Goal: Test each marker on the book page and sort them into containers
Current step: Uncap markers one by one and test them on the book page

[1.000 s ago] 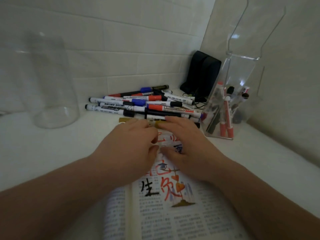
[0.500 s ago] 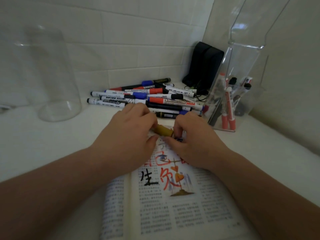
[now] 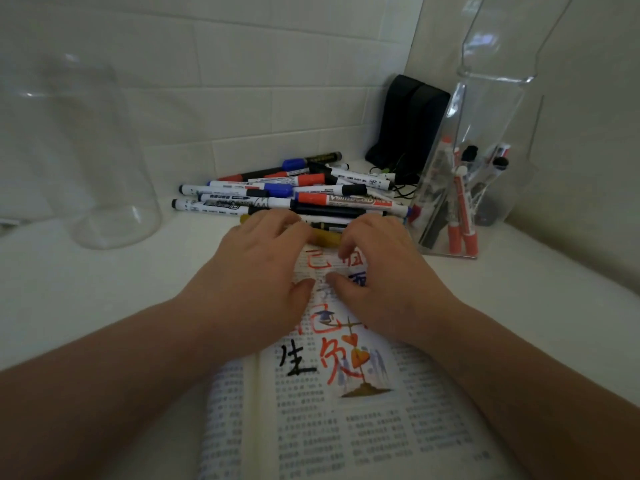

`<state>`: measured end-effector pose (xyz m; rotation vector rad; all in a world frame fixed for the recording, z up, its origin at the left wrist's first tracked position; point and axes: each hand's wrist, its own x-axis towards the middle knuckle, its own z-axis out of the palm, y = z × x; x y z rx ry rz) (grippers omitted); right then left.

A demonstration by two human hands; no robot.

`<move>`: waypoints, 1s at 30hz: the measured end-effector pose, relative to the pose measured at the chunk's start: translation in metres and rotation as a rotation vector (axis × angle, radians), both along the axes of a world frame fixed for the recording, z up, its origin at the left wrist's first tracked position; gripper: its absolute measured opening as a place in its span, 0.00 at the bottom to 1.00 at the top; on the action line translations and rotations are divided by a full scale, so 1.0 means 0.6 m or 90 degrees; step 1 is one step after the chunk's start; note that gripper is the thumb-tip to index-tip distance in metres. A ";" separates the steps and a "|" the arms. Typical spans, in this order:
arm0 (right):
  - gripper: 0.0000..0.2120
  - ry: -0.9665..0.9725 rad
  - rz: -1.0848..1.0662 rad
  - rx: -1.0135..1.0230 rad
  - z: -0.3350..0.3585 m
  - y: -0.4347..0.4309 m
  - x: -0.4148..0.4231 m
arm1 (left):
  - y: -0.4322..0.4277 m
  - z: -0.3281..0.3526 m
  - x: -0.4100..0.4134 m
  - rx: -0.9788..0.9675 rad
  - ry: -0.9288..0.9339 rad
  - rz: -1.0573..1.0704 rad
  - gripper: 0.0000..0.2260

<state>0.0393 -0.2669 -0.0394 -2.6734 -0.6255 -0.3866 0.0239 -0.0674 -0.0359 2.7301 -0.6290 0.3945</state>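
**Both hands on a gold marker at the top edge of the book**

At far left a tall clear jar (image 3: 104, 168) stands near the tiled wall, and white counter (image 3: 86, 306) shows between it and the left forearm. The left hand (image 3: 256, 282) curls its fingers over the gold marker (image 3: 325, 239), whose barrel lies across the top edge of the open book (image 3: 346, 427), just before the pile of markers (image 3: 287, 195). The right hand (image 3: 384, 282) pinches the marker's other end. Both grips sit as they did half a second ago. At right, near the corner walls, a clear holder (image 3: 485, 188) holds red-bodied and black-capped markers standing on end.
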 end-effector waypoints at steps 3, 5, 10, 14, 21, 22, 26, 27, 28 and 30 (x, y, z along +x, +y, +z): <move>0.23 0.058 0.023 -0.003 -0.002 0.001 0.000 | -0.002 -0.001 0.007 0.021 0.073 0.034 0.27; 0.23 0.070 0.060 -0.015 -0.002 0.001 0.003 | -0.004 0.000 0.008 0.043 0.097 0.036 0.26; 0.08 -0.041 0.049 0.007 -0.005 0.000 -0.001 | -0.005 0.005 -0.001 0.039 0.018 0.022 0.22; 0.25 -0.018 0.029 0.020 0.004 0.003 -0.010 | -0.005 0.003 -0.001 0.019 0.003 0.024 0.24; 0.10 -0.021 0.010 0.046 0.016 0.000 -0.006 | 0.002 0.009 0.013 0.025 0.069 0.105 0.29; 0.10 -0.054 0.011 0.051 0.015 0.000 -0.006 | 0.004 0.011 0.019 0.037 0.098 0.122 0.29; 0.11 -0.070 0.005 0.053 0.013 0.001 -0.010 | 0.002 0.017 0.024 0.087 0.155 0.121 0.17; 0.15 -0.049 0.010 0.055 0.015 0.002 -0.013 | -0.002 0.021 0.020 0.090 0.125 0.110 0.13; 0.19 -0.020 0.020 0.054 0.016 0.003 -0.016 | -0.006 0.025 0.015 0.093 0.089 0.095 0.10; 0.26 0.036 0.043 0.055 0.022 0.006 -0.024 | -0.014 0.032 0.006 0.105 0.024 0.066 0.08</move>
